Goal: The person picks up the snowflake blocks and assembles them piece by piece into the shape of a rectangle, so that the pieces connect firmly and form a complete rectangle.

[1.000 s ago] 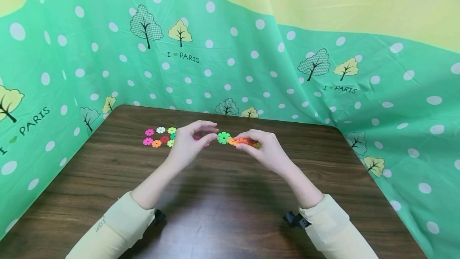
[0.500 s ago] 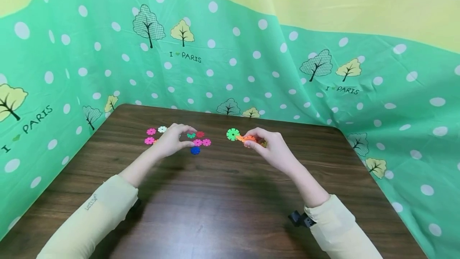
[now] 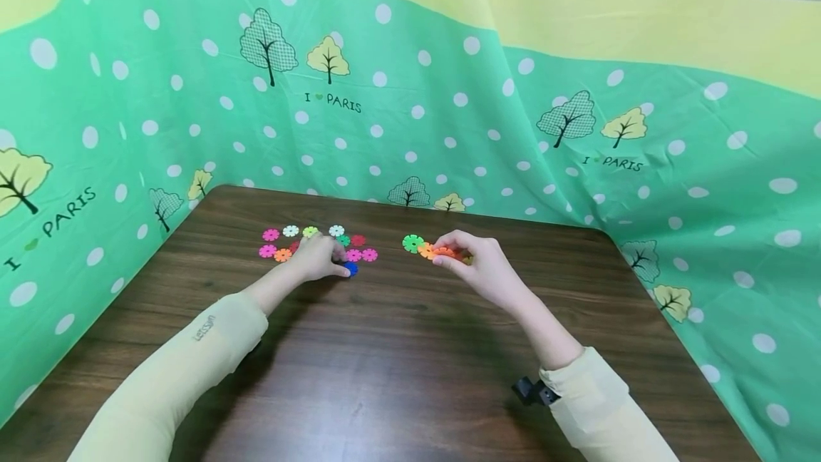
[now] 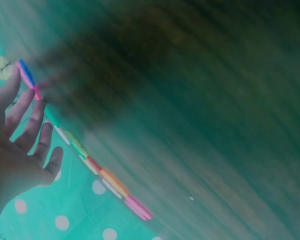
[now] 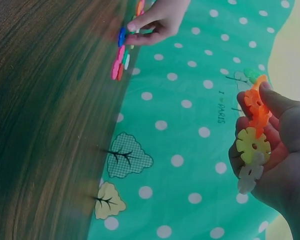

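Note:
In the head view my left hand reaches down to a blue notched plastic disc on the table. Its thumb and index finger are at the disc's edge, with a gap between them in the right wrist view; a firm pinch is not visible. My right hand holds a chain of interlocked snowflake discs between thumb and fingers, above the table. Its green disc sticks out at the left end. The right wrist view shows orange discs, a yellow disc and a whitish disc in the chain.
Loose discs lie around the left hand: pink discs, a red disc, a white disc, and an orange disc with others at left. The brown wooden table ends at a green dotted curtain.
My left hand has moved from beside the chain leftward to the loose discs, and its thumb has come down to the blue disc. My right hand keeps the chain, slightly shifted right.

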A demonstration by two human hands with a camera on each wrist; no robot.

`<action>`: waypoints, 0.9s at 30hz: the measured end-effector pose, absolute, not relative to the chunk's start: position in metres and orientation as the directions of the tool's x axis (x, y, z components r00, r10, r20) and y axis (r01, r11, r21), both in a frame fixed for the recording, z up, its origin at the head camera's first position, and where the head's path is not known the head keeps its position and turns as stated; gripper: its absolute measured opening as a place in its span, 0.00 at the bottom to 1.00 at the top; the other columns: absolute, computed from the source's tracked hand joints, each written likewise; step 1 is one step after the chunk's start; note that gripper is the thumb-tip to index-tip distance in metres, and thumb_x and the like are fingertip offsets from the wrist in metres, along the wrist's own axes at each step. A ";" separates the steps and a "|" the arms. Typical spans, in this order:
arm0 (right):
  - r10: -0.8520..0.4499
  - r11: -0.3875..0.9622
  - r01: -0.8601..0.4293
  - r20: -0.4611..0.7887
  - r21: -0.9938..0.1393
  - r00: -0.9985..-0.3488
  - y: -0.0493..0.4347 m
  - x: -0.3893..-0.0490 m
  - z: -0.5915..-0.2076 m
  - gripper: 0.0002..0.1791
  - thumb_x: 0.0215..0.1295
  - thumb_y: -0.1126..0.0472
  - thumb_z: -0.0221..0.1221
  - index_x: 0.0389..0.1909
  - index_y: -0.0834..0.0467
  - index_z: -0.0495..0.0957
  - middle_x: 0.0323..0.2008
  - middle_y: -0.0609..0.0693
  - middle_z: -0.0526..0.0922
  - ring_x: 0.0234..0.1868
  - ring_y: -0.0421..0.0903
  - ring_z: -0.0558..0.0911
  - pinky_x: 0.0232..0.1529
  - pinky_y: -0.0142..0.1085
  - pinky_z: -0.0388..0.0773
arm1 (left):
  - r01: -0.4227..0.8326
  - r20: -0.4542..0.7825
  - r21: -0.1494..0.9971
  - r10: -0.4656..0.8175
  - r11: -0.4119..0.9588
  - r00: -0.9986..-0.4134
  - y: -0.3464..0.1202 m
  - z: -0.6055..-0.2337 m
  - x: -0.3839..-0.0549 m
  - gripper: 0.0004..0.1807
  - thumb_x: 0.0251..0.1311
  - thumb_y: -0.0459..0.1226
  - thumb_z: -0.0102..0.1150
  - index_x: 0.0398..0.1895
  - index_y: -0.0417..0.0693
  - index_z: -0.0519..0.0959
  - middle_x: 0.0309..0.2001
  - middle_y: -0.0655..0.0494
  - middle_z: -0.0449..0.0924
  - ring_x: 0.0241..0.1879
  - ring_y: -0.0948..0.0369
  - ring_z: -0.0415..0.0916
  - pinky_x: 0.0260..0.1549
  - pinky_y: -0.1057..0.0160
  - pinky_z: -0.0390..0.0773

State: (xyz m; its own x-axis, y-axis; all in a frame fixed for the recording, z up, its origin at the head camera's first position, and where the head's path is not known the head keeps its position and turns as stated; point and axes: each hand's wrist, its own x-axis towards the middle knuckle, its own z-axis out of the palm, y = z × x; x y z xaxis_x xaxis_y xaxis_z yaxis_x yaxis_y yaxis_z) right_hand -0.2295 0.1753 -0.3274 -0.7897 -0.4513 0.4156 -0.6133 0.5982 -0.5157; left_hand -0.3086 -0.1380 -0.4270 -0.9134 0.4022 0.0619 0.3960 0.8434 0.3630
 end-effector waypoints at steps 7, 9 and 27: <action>-0.453 0.592 -0.612 0.412 -0.524 -0.791 0.174 -0.229 -0.328 0.13 0.53 0.60 0.68 0.40 0.53 0.81 0.34 0.45 0.84 0.30 0.40 0.76 0.33 0.32 0.77 | 0.379 0.077 0.375 0.379 0.846 -0.922 -0.133 -0.435 -0.311 0.14 0.47 0.49 0.71 0.32 0.50 0.84 0.31 0.58 0.82 0.39 0.55 0.71 0.41 0.51 0.68; -0.452 0.591 -0.608 0.406 -0.530 -0.794 0.175 -0.228 -0.328 0.14 0.54 0.59 0.68 0.42 0.52 0.81 0.35 0.45 0.84 0.30 0.40 0.76 0.32 0.31 0.77 | 0.371 0.059 0.401 0.381 0.837 -0.923 -0.133 -0.436 -0.311 0.13 0.48 0.47 0.71 0.31 0.50 0.84 0.30 0.58 0.81 0.39 0.55 0.69 0.41 0.52 0.67; -0.468 0.554 -0.631 0.423 -0.543 -0.776 0.178 -0.228 -0.331 0.07 0.61 0.59 0.63 0.41 0.51 0.81 0.26 0.40 0.81 0.23 0.40 0.74 0.24 0.31 0.72 | 0.475 0.236 0.617 0.428 0.628 -0.872 -0.126 -0.416 -0.303 0.07 0.55 0.31 0.64 0.33 0.46 0.75 0.28 0.56 0.80 0.30 0.61 0.77 0.33 0.61 0.78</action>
State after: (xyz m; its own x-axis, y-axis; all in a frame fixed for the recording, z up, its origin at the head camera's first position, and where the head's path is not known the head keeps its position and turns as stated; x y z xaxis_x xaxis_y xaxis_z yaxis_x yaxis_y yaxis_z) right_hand -0.2278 0.1781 -0.3309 -0.7759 -0.4677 0.4233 -0.6305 0.5541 -0.5435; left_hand -0.3031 -0.1260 -0.4157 -0.8724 0.4282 0.2357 0.4748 0.6278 0.6168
